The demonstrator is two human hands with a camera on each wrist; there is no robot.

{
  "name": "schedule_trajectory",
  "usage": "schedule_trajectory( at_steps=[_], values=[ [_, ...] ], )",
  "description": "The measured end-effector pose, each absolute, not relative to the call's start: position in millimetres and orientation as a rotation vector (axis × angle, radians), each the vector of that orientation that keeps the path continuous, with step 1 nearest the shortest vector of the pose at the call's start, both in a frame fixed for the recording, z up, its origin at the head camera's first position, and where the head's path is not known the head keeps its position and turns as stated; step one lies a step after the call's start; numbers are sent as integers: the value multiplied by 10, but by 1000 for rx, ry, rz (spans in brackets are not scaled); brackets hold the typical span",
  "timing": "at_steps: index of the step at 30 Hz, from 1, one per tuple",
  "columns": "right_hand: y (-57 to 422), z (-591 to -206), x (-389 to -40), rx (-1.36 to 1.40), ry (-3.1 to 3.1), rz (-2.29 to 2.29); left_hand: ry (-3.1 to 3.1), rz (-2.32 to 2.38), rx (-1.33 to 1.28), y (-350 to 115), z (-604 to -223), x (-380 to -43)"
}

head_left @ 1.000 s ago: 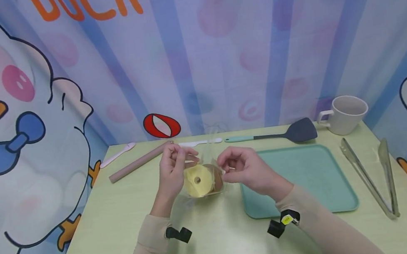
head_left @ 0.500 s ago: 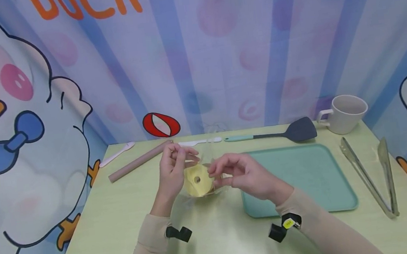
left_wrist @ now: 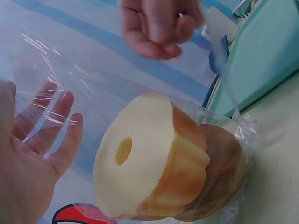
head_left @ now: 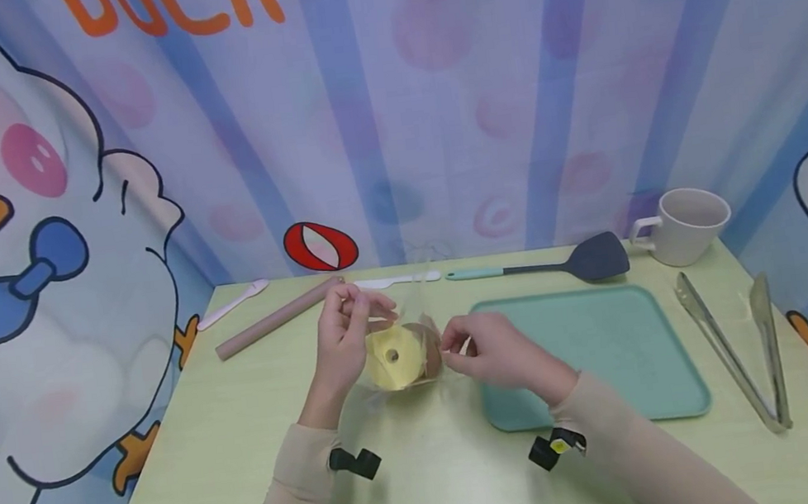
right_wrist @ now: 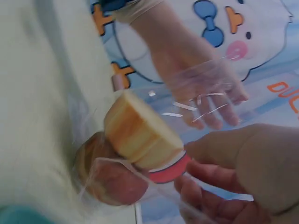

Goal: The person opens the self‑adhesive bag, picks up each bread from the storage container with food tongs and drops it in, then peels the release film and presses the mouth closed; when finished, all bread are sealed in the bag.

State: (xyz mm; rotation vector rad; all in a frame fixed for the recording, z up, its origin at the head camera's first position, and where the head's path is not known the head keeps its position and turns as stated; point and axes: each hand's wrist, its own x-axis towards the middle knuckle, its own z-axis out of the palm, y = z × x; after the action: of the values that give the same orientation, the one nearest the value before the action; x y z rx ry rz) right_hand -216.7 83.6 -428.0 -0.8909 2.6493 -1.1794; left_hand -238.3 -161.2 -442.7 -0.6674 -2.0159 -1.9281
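Observation:
A clear plastic bag [left_wrist: 245,125] stands mid-table, holding a ring-shaped cake with a pale yellow face [head_left: 391,376] and a round brown bread [left_wrist: 228,163]. At the bag's left side is my left hand [head_left: 341,334]. Its fingers are extended and spread against the film in both wrist views. My right hand [head_left: 493,350] pinches the bag's edge on the right side, and film stretches down from its fingertips in the left wrist view. The breads lie against each other inside, the cake partly covering the brown one.
A green tray [head_left: 595,355] lies to the right, with metal tongs [head_left: 731,364] beyond it. Along the back are a spatula [head_left: 595,258], a mug [head_left: 686,228], a white knife [head_left: 407,280], a brown rolling pin [head_left: 277,320] and a pink spoon [head_left: 230,305].
My right hand first reached left across the front of the cake, then drew back right, its fingertips now pinched on the bag's edge. My left hand and the breads stay put.

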Motion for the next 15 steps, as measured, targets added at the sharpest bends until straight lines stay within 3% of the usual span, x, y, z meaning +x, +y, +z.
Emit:
schedule_trajectory(
  at_steps=[6,15],
  values=[
    [856,-4395,-2134,-910,2731,-715,-2004,-1931,-686,-1605,-4419,-2384],
    [895,-4410,-2033,-1255,2336,-667,-1997,-1935,-689,-1596,-4440,-2396]
  ],
)
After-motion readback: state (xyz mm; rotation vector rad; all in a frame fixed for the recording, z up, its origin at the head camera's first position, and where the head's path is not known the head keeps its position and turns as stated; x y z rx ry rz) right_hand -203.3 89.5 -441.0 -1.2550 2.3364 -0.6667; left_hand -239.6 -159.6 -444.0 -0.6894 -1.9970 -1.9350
